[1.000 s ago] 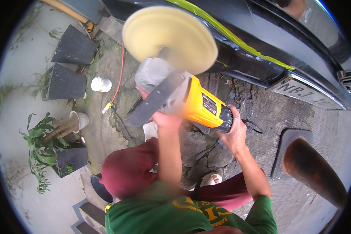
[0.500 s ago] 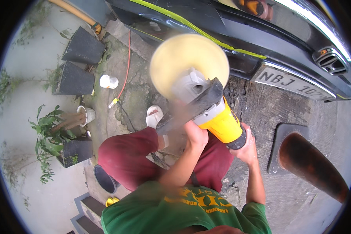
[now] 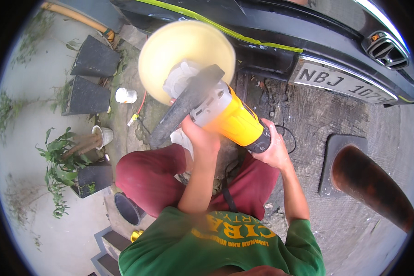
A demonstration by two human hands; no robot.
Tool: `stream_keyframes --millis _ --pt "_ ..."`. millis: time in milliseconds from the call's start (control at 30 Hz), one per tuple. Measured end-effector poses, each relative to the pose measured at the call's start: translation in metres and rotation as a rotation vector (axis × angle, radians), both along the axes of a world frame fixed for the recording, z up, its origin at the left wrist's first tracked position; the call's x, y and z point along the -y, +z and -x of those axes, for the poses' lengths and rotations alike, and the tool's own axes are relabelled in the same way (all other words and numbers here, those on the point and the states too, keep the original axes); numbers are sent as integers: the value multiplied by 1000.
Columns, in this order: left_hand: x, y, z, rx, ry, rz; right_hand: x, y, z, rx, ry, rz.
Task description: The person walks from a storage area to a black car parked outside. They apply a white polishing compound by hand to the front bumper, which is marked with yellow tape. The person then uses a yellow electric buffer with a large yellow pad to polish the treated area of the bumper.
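Both my hands are closed on a yellow and grey power polisher (image 3: 232,122), held at a tilt above my lap. My left hand (image 3: 200,135) wraps the black bow handle (image 3: 175,112) near its front; that handle hides most of the fingers. My right hand (image 3: 277,149) grips the black rear end of the body. At the front, a large round pale yellow pad (image 3: 158,43) looks smooth, perhaps spinning. It overlaps the dark car bumper (image 3: 280,30) in view; whether they touch I cannot tell. Yellow-green tape (image 3: 230,34) runs along the bumper.
A white tub (image 3: 126,95) and a red cord (image 3: 141,102) with a yellow connector lie on the rough concrete at left. Dark planters (image 3: 94,57) and a leafy plant (image 3: 62,149) line the wall. A rusty pipe post (image 3: 368,184) stands on a square base at right.
The polisher has moved left and a little farther away, with both hands still on it. Its pad now covers a more leftward stretch of the bumper.
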State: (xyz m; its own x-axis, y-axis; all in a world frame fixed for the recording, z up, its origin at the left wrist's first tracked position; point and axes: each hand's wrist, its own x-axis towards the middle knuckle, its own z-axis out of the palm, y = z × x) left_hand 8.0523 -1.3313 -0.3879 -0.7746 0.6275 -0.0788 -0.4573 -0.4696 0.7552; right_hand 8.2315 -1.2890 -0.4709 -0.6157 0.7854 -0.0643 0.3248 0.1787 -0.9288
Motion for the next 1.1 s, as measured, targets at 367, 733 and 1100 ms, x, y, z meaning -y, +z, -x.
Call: stream_keyframes --millis 367,733,1100 --pt "-3 -62 -85 36 -292 29 22 -51 -91 100 -230 -72" --pt "1 -65 -56 191 -44 52 12 -51 -59 53 -104 -42" --pt "-2 -56 -34 95 -2 91 -1 -43 -38 66 -59 -40"
